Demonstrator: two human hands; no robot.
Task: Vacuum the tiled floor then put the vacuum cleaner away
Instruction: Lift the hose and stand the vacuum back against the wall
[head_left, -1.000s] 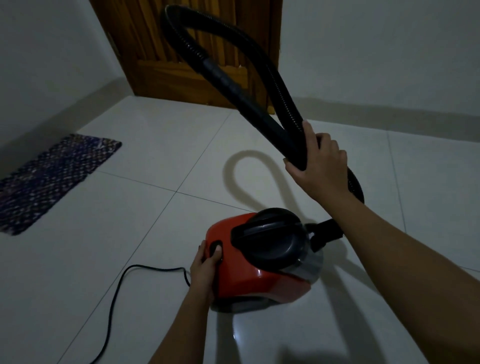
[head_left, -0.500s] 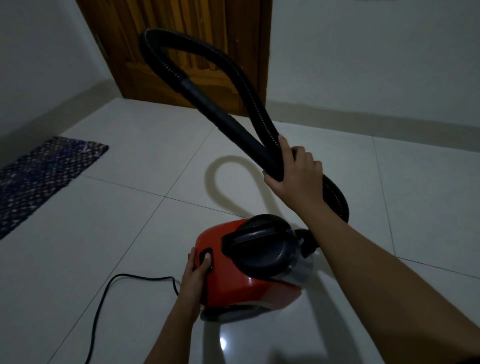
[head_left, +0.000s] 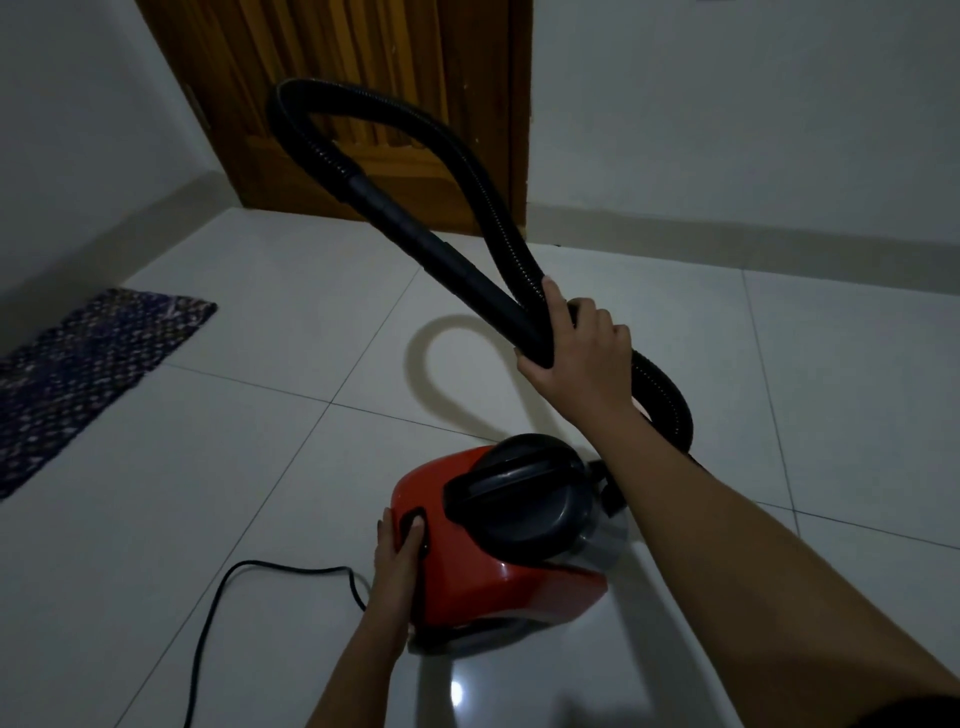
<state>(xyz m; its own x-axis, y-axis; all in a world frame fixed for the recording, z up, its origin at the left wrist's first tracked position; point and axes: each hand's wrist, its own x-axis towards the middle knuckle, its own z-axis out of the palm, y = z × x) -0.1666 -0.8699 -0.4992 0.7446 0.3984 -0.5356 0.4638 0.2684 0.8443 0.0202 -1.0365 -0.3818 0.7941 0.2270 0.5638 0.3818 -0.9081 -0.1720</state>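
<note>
left hand (head_left: 397, 558) flat on near-left end of vacuum cleaner (head_left: 498, 561), thumb on its black switch (head_left: 414, 522); right hand (head_left: 576, 353) wrapped round hose (head_left: 467, 171) and wand (head_left: 415, 234) where they cross, just beyond. Cleaner sits on tiled floor (head_left: 208, 467), long axis near-left to far-right; left hand nearer

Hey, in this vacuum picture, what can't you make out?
Head view:
- Power cord: cut off by the bottom edge; plug unseen.
- Switch: under the left hand's thumb; setting unreadable.
- Hose joint at the vacuum cleaner: partly behind the right forearm.
</note>
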